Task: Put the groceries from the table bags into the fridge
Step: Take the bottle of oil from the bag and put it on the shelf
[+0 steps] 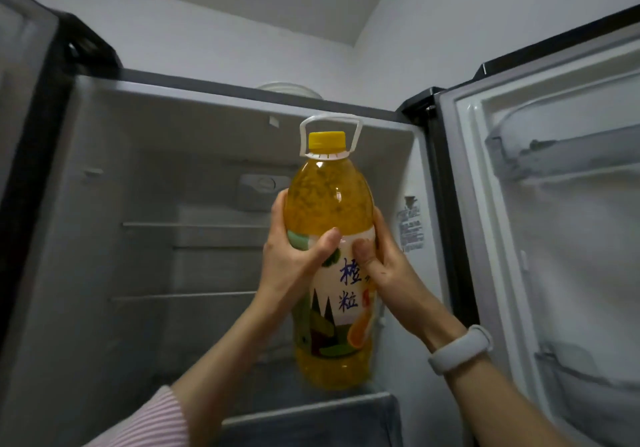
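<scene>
upright, 1 orange juice bottle (330,238), left hand (294,256) and right hand (384,266) grip curled round it, 1 open fridge (156,169)

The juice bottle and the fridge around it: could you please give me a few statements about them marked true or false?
1. Both the left hand and the right hand grip the juice bottle. True.
2. The bottle's cap is red. False: it is yellow.
3. The fridge door on the right stands open. True.
4. The bottle lies on its side. False: it is held upright.
5. A wristband sits on the left wrist. False: it is on the right wrist.
</scene>
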Tool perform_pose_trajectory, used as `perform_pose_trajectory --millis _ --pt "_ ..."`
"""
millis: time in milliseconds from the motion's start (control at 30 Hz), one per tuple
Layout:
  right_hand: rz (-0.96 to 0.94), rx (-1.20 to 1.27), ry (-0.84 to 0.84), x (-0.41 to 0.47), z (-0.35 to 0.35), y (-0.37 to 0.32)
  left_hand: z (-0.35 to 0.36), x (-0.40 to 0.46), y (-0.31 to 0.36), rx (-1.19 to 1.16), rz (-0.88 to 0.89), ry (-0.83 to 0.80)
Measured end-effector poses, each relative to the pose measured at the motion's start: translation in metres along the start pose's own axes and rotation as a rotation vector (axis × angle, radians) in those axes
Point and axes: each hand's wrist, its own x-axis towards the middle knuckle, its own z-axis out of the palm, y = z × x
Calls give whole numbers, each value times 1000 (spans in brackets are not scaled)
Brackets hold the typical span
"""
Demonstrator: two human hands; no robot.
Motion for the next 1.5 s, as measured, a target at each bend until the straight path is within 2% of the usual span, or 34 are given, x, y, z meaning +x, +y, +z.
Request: perform_pose_trajectory --millis 200,300,567,933,1133,1267,1400,1500 --pt "-248 22 -28 58 -12 8 0 56 -10 30 253 75" --pt "-312 28 -49 75 -11 8 -5 72 -12 25 371 109" --pt "-325 17 -99 106 -13 32 -18 101 -42 191 526 99" --pt "-416 -49 -95 111 -14 59 -16 102 -75 252 696 118" --pt "-418 -166 -70 100 -22 72 -7 91 -95 243 695 114" --pt "-380 -202 -19 85 -31 98 -3 85 -111 276 724 22" --pt "-353 -214 120 71 -36 119 -3 82 -123 350 696 -104" --pt "-312 -218 246 65 -34 129 -5 78 -126 411 589 -184"
